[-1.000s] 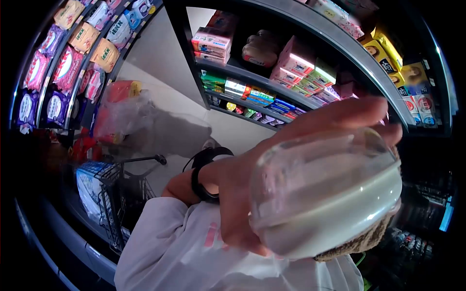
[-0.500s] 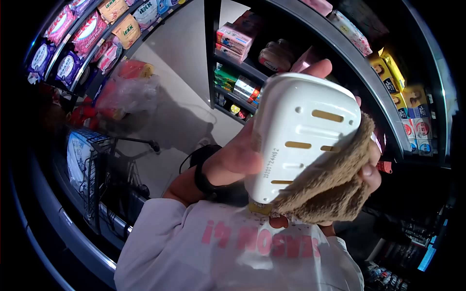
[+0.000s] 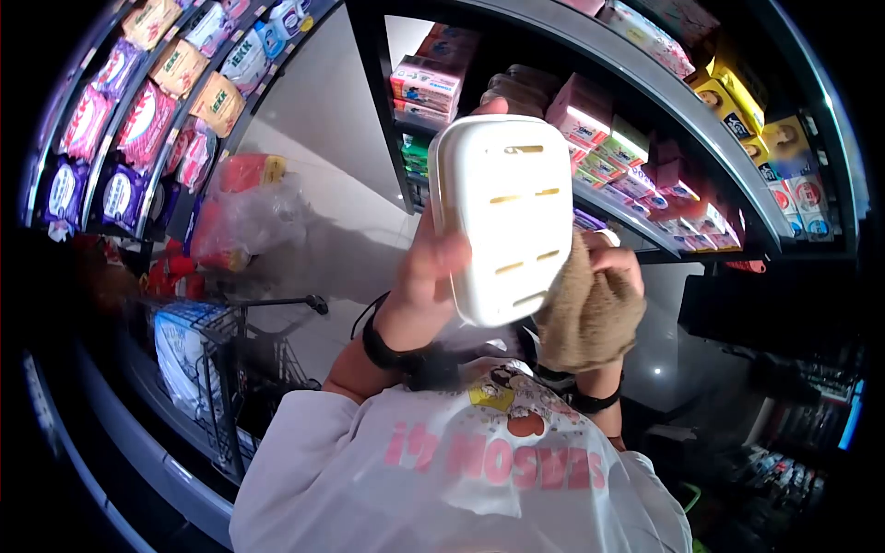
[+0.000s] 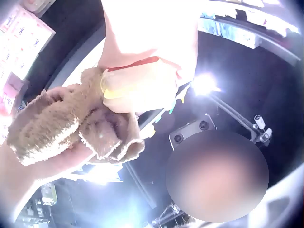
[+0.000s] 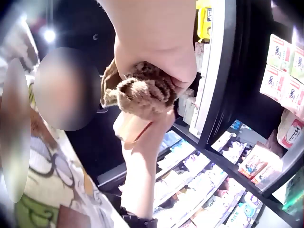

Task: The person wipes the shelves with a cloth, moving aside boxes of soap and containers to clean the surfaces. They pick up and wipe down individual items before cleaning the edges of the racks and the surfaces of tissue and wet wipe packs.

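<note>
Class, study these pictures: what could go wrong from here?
The dish could slip: the left hand grips it along one side, in the air above the floor.

The cloth, bunched in the right hand at the dish's edge, might nudge it loose or catch in its slots.

One white box (image 3: 509, 226) (six slots (image 3: 510, 269)), one brown cloth (image 3: 593, 321), one shopping cart (image 3: 221, 382).

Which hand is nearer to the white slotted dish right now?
Left. The left hand grips the white slotted dish itself; the right hand is at the dish's opposite side, holding the brown cloth beside its edge.
</note>
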Available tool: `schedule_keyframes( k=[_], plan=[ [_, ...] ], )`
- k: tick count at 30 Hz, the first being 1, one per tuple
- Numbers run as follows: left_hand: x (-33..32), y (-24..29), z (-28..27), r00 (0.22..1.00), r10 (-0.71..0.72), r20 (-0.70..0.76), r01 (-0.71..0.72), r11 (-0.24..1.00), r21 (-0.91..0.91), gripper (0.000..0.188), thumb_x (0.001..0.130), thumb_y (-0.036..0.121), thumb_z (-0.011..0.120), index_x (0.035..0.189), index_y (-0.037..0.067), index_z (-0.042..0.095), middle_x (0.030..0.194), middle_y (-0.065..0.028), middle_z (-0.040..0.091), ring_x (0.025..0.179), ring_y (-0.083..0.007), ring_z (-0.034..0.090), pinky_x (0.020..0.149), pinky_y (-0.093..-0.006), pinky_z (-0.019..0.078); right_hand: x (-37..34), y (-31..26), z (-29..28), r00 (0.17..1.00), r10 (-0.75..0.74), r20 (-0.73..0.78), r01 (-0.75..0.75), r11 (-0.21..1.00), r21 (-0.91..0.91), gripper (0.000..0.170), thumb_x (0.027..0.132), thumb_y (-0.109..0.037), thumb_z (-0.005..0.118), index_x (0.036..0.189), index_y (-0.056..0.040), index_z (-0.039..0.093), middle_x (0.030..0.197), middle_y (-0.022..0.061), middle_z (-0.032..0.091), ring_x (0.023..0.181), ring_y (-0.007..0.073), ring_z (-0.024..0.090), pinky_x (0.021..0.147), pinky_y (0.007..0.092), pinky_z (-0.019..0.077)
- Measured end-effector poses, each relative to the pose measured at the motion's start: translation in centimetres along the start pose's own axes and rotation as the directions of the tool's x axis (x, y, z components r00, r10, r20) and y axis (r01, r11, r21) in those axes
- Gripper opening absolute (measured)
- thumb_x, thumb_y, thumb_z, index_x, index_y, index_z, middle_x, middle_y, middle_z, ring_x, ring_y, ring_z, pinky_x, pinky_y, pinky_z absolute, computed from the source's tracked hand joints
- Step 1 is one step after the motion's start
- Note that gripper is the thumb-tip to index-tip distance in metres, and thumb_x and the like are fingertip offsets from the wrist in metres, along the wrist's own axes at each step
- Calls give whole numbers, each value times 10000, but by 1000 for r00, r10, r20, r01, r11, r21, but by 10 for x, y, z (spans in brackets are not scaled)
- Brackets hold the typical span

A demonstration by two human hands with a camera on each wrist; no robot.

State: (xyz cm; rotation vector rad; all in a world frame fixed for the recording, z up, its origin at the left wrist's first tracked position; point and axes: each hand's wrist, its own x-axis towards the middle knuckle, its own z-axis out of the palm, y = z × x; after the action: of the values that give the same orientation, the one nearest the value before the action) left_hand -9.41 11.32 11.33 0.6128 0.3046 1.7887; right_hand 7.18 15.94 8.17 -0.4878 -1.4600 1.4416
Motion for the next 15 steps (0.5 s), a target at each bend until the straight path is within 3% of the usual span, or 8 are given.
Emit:
schedule_keyframes(
  k=[1, 3, 5, 8, 9, 10, 12, 15],
  plan=[
    [0, 8, 7, 997, 2, 74, -1, 1000, -6, 1019, 671, 400, 705, 1457, 134, 114, 1461, -226, 189, 1320, -426, 267, 995, -537, 371, 3, -3, 5, 995, -97, -1, 97, 995, -2, 101, 837, -30, 585, 899, 2, 512, 1002, 185, 591, 921, 202, 575, 830, 345, 469],
    [4, 12, 10, 989, -2, 147, 4, 1000, -16, 1106, 624, 376, 778, 1462, 157, 91, 1465, -217, 186, 1317, -428, 271, 971, -543, 396, 2, 2, -10, 993, -59, -102, 63, 997, 45, 360, 807, -199, 669, 1035, 5, 479, 1051, 146, 583, 965, 194, 570, 869, 320, 457],
    [11, 6, 11, 836, 252, 487, -30, 908, -419, 1088, 612, 205, 844, 1437, 362, 152, 1447, -249, 125, 1184, -527, 388, 901, -564, 465, 0, 1, -19, 973, 11, -232, -16, 1000, -21, 635, 732, -443, 701, 1122, -15, 440, 1169, 172, 512, 1030, 216, 540, 904, 352, 449],
    [15, 11, 27, 801, 249, 545, -60, 938, -341, 892, 644, 295, 799, 1356, 260, 265, 1394, -239, 219, 1150, -485, 422, 886, -537, 460, 1, 14, -8, 983, -118, -144, 160, 929, 334, 487, 814, -338, 630, 1138, -26, 444, 1223, 212, 488, 1136, 323, 510, 984, 433, 411],
    [15, 12, 33, 764, 293, 575, -135, 944, -301, 836, 654, 325, 784, 1329, 226, 302, 1377, -236, 250, 1139, -471, 434, 882, -528, 459, 21, -29, 40, 666, 364, -651, -153, 921, 359, 410, 847, -284, 591, 1141, -37, 446, 1245, 228, 476, 1150, 368, 496, 1003, 479, 390],
    [16, 15, 35, 711, 353, 609, -233, 935, -269, 786, 665, 355, 769, 1303, 192, 340, 1360, -233, 282, 1128, -457, 445, 877, -519, 457, -3, 13, -11, 987, -21, -162, 61, 968, 243, 379, 856, -266, 587, 1128, -41, 447, 1237, 233, 482, 1141, 365, 502, 1000, 478, 393],
    [22, 19, 34, 578, 471, 667, -436, 869, -236, 713, 686, 415, 740, 1249, 124, 414, 1325, -226, 344, 1106, -428, 468, 867, -501, 454, -5, 10, 3, 988, 59, -144, 1, 923, 385, 364, 857, -251, 591, 1124, -49, 448, 1237, 237, 483, 1143, 351, 506, 997, 460, 402],
    [35, 30, 16, 434, 581, 689, -606, 754, -253, 682, 717, 505, 695, 1168, 22, 527, 1273, -216, 438, 1073, -386, 502, 852, -474, 449, -6, -6, 44, 952, 47, -302, 25, 973, 230, 255, 859, -128, 578, 1062, -36, 455, 1156, 220, 520, 1077, 310, 538, 937, 405, 449]
  ],
)
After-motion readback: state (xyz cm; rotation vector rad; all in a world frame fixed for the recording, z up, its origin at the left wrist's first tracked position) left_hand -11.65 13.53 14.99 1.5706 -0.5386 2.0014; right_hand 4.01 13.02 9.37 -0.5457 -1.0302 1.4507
